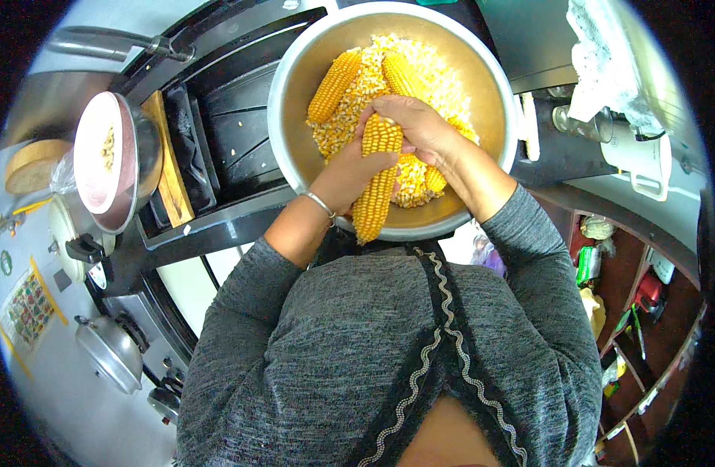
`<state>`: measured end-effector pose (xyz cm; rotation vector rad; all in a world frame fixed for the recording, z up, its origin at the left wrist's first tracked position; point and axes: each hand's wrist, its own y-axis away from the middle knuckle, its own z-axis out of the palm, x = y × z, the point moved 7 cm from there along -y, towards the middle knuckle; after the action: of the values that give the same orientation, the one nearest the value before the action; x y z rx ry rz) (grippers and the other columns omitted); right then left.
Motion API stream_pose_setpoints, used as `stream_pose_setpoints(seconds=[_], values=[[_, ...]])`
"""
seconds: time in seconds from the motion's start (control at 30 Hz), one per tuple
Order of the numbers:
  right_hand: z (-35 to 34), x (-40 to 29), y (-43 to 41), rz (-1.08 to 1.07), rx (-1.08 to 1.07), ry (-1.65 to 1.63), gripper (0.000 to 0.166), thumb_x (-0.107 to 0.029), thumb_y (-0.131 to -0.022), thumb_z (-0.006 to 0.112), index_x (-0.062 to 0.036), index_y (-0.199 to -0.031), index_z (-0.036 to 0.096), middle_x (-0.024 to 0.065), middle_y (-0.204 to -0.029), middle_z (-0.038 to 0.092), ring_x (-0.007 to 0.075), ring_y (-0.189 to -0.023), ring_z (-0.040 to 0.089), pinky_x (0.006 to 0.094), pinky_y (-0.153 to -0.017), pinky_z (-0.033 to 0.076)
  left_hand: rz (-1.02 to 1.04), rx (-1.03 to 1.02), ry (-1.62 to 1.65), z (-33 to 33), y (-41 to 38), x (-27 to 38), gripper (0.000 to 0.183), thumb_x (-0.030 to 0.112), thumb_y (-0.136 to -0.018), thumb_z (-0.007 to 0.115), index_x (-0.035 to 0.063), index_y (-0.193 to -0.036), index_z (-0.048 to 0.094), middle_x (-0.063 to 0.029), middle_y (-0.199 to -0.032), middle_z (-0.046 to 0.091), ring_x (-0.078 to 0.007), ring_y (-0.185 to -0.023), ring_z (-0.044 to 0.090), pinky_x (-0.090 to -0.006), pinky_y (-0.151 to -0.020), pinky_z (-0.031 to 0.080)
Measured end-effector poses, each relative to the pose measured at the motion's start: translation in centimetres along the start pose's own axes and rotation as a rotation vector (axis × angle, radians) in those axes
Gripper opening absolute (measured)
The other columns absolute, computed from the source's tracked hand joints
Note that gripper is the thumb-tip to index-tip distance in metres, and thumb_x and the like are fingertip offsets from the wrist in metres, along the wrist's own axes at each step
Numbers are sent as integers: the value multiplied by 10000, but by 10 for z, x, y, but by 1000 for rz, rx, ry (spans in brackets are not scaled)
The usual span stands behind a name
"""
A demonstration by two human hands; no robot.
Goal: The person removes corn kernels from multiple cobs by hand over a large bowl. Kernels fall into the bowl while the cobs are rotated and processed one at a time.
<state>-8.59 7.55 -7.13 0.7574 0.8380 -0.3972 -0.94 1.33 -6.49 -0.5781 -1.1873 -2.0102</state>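
A yellow corn cob (pixel 376 198), its rows of kernels mostly whole, lies lengthwise across my hands above the near rim of a wide metal basin (pixel 302 70). My left hand (pixel 351 175), with a bangle at the wrist, grips its middle. Around the cob's far end curl the fingers of my right hand (pixel 416 125). Loose corn kernels (pixel 439 76) cover much of the basin floor. Another whole cob (pixel 335 84) rests on them at the left, and one more cob (pixel 399 73) lies behind my right hand. Parts of other cobs show under my right wrist.
Left of the basin is a black sink (pixel 240 128) with a wooden board (pixel 167 157) across its end. Stacked bowls (pixel 103 154) stand beyond. On the right are a white mug (pixel 641 163) and open shelves (pixel 632 309) holding packages. A lidded metal pot (pixel 109 353) sits lower left.
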Motion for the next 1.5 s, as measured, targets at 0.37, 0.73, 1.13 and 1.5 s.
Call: stream_pose_setpoints(seconds=[0.37, 0.73, 1.13, 1.5], values=[[-12, -32, 57, -419, 372, 493, 718, -201, -824, 645, -93, -1393, 221, 94, -1011, 530, 127, -842, 517, 256, -715, 467, 355, -202, 644, 18, -32, 34, 396, 280, -901, 453, 52, -1223, 424, -117, -1128, 543, -226, -974, 578, -368, -857, 482], [11, 42, 71, -120, 272, 66, 343, -97, -840, 559, 27, -1121, 407, 81, -968, 564, 139, -797, 568, 261, -709, 468, 379, -99, 648, 0, -38, 27, 333, 300, -873, 496, 55, -1099, 488, -98, -905, 589, -220, -782, 593, -340, -732, 499], [17, 51, 87, -88, 464, 188, 394, -140, -809, 589, -31, -1118, 369, 58, -815, 556, 116, -600, 556, 254, -472, 470, 327, 77, 445, -6, -46, 4, 403, 349, -900, 458, 8, -1115, 479, -127, -988, 568, -203, -884, 573, -325, -741, 482], [19, 53, 85, -122, 453, 387, 389, -161, -835, 573, -34, -1140, 369, 53, -820, 553, 113, -597, 555, 245, -442, 453, 301, 104, 281, -15, -56, 2, 317, 299, -899, 419, 17, -891, 562, -99, -784, 600, -216, -711, 596, -337, -648, 492]])
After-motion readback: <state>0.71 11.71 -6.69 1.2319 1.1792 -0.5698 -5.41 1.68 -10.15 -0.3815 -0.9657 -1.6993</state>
